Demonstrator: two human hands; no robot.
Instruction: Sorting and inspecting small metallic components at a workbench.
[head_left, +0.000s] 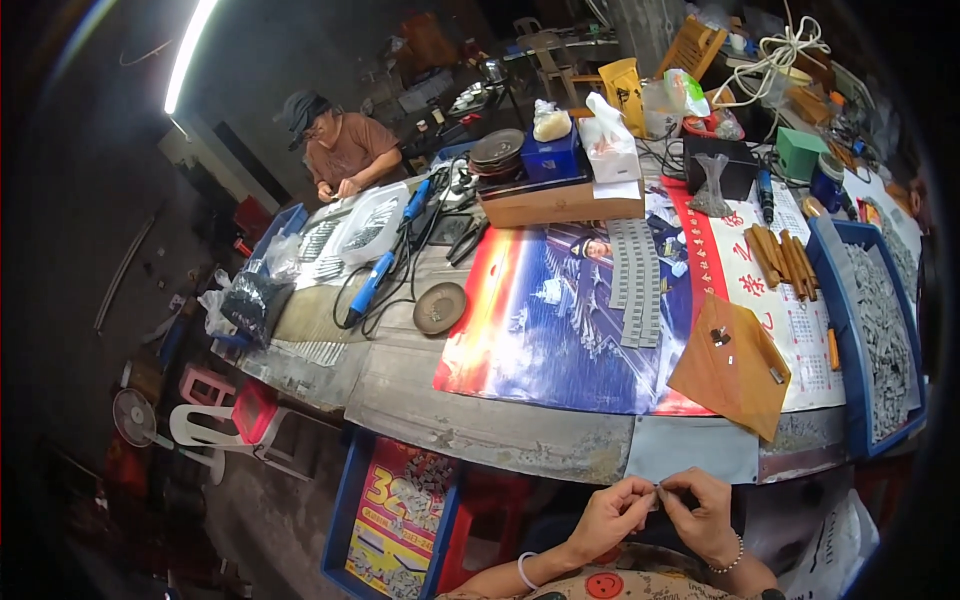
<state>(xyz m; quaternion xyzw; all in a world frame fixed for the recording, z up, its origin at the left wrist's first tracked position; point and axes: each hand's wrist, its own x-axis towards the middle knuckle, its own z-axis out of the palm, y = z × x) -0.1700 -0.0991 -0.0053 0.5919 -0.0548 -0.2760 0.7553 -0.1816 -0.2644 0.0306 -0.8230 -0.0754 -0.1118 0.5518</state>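
Observation:
Just off the table's near edge, my left hand (617,516) and my right hand (702,517) meet fingertip to fingertip. Both are closed in a pinch around something tiny between them, too small to make out. Beyond them, a grey-blue sheet (690,450) hangs over the table edge. A brown-orange sheet (745,385) lies above it, with a few small dark and light bits on top. Farther off, small grey parts (632,290) stand in neat rows on a colourful poster (540,340).
A blue tray (857,370) of grey parts stands at the right; another blue tray (345,520) sits low at the left. Wooden rods (780,262), a round brown dish (440,308) and blue-handled tools (372,285) lie about. Across the table, a person (352,150) handles something small.

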